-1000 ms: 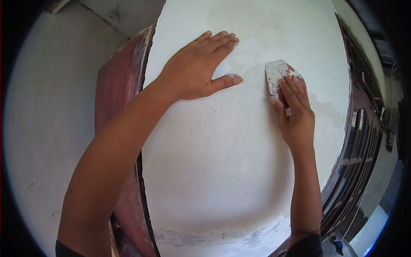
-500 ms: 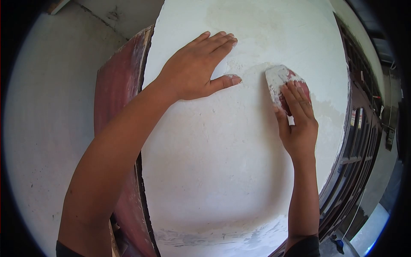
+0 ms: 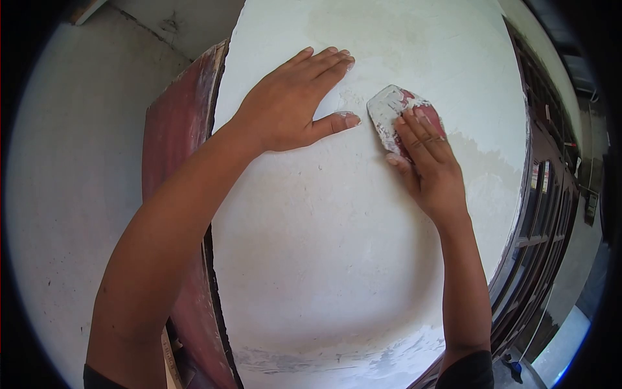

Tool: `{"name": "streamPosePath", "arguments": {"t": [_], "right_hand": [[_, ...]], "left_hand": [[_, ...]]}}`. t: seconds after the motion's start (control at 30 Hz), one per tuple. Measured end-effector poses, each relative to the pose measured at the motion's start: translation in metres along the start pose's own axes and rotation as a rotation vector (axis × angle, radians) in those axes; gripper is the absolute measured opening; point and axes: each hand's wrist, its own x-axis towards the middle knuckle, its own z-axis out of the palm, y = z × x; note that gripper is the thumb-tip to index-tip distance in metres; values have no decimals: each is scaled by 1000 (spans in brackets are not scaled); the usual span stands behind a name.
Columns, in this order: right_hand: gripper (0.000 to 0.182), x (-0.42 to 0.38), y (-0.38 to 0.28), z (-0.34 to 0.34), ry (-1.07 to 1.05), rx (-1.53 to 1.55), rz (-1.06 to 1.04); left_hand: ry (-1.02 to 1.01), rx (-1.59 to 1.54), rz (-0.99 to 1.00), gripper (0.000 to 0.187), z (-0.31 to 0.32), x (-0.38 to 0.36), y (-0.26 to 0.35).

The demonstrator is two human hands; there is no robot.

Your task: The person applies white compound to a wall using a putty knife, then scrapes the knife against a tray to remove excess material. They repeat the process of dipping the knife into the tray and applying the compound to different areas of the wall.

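Note:
My left hand (image 3: 291, 100) lies flat on a white plastered surface (image 3: 324, 227), its thumb spread away from the fingers. To the right of it, my right hand (image 3: 431, 159) grips a red putty scraper (image 3: 389, 107) caked with white filler. Several fingers press on the scraper's top face and the thumb is at its lower left edge. The scraper's face rests against the white surface, a short way right of my left thumb. Damp-looking darker patches show around it, and rough grey-white smears run along the bottom.
A worn reddish board (image 3: 178, 123) stands along the left edge of the white surface. Beyond it is a pale wall (image 3: 71, 181). On the right are dark wooden window frames (image 3: 547, 194), and a blue item (image 3: 515, 369) lies on the floor at lower right.
My right hand has slid the scraper left and slightly up across the white surface, closer to my left hand. The left hand has stayed flat in nearly the same place.

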Motion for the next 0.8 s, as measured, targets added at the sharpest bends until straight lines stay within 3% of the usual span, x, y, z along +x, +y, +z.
{"name": "streamPosePath", "arguments": {"t": [0.23, 0.37, 0.57, 0.67, 0.8], "right_hand": [[50, -49, -11, -9, -25, -9, 143], [53, -32, -20, -6, 17, 40, 60], [51, -53, -29, -4, -22, 36, 116], [50, -70, -32, -8, -10, 1, 109], [51, -41, -32, -7, 75, -14, 94]], "left_hand": [[4, 4, -13, 71, 2, -1, 0], [1, 2, -8, 71, 0, 0, 0], [21, 63, 12, 81, 3, 0, -2], [7, 14, -8, 71, 2, -1, 0], [0, -5, -16, 72, 1, -1, 0]]}}
